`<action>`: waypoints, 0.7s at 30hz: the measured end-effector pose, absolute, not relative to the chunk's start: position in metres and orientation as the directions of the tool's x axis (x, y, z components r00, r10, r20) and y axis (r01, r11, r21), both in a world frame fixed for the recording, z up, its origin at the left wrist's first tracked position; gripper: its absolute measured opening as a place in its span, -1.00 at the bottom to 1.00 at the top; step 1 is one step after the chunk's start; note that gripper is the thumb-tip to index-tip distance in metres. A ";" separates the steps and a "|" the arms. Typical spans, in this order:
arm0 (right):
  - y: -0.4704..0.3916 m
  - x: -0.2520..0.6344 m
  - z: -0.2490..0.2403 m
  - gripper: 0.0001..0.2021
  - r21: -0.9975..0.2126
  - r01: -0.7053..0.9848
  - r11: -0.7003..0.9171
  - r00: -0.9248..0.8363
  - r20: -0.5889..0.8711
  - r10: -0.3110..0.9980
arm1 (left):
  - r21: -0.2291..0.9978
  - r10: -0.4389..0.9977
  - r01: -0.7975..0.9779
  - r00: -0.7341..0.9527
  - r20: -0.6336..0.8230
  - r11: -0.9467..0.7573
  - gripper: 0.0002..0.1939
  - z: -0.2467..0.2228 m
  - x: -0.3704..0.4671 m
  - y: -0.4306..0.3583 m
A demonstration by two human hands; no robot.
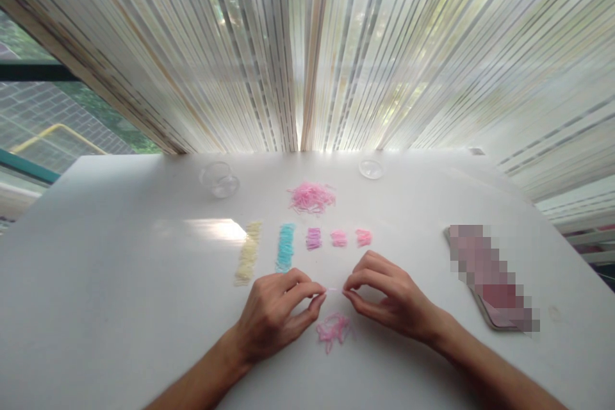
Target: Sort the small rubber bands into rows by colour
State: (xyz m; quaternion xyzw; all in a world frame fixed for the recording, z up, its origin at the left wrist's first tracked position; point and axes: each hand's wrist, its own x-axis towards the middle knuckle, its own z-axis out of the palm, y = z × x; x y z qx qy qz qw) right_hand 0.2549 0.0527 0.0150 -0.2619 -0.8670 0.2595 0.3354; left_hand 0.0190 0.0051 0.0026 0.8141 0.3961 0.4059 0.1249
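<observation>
A small, thin pale pink rubber band (pixel 333 289) spans the gap between my two hands above the white table. My left hand (pixel 283 307) pinches one end between thumb and fingertips. At the other end, my right hand (pixel 391 295) is closed in a similar pinch. Just below the band lies a loose little heap of pink rubber bands (pixel 333 330). Beyond my hands, bands are laid out in groups: a long yellow column (pixel 248 255), a blue column (pixel 285 247), a short purple group (pixel 314 238), and two short pink groups, one left (pixel 339 238) and one right (pixel 364 237).
A larger pink heap of bands (pixel 312 196) sits farther back on the white table (pixel 120 320). Clear round containers (pixel 223 182) stand at back left, and a clear lid or dish (pixel 371 169) at back right. A pixelated phone-like object (pixel 490 282) lies to the right. Striped curtains (pixel 269 45) hang behind.
</observation>
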 end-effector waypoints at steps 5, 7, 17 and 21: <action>0.055 0.256 0.013 -0.89 -0.631 0.272 0.726 -0.621 0.461 0.633 | 0.521 0.743 0.544 0.354 0.568 -0.658 -0.89 0.002 0.019 0.005; 0.054 0.256 0.013 -0.89 -0.635 0.269 0.725 -0.617 0.464 0.636 | 0.518 0.744 0.550 0.352 0.567 -0.655 -0.90 0.002 0.019 0.005; 0.051 0.252 0.013 -0.89 -0.633 0.217 0.743 -0.635 0.486 0.600 | 0.522 0.731 0.528 0.348 0.586 -0.670 -0.86 0.001 0.021 0.004; 0.051 0.252 0.013 -0.89 -0.634 0.213 0.744 -0.629 0.493 0.601 | 0.529 0.737 0.528 0.349 0.579 -0.665 -0.86 0.003 0.021 0.005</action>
